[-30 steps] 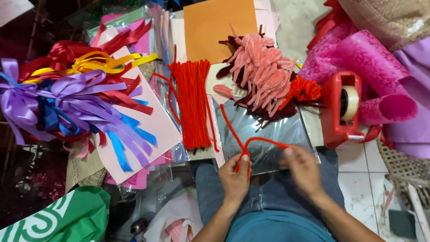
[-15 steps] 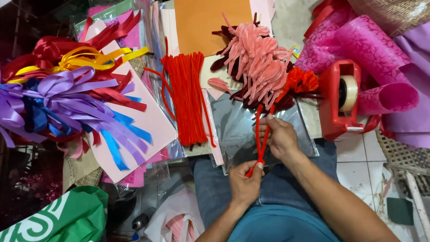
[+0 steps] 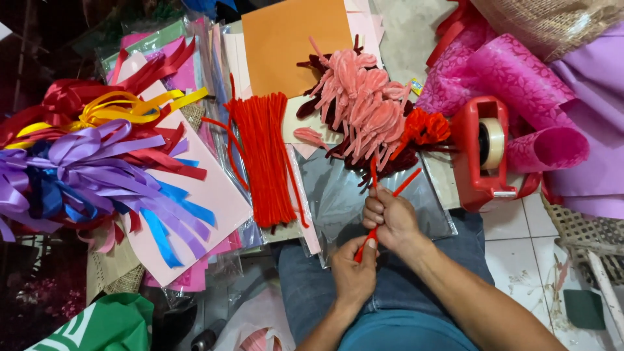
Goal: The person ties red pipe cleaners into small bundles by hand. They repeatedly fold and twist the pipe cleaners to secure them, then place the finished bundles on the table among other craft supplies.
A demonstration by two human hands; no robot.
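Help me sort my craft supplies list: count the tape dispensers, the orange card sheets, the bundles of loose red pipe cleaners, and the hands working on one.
Red tape dispenser: 1
Orange card sheet: 1
Bundle of red pipe cleaners: 1
Hands: 2, left hand and right hand, both gripping one red pipe cleaner
Total: 5

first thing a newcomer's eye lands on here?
Probably the two hands at bottom centre: the right hand grips a folded red pipe cleaner while the left hand pinches its lower end. Just above lies a thick bundle of red pipe cleaners beside a heap of pink pipe-cleaner flowers. On the far left sprawls a mass of purple, blue, red and yellow ribbons, and a red tape dispenser sits to the right.
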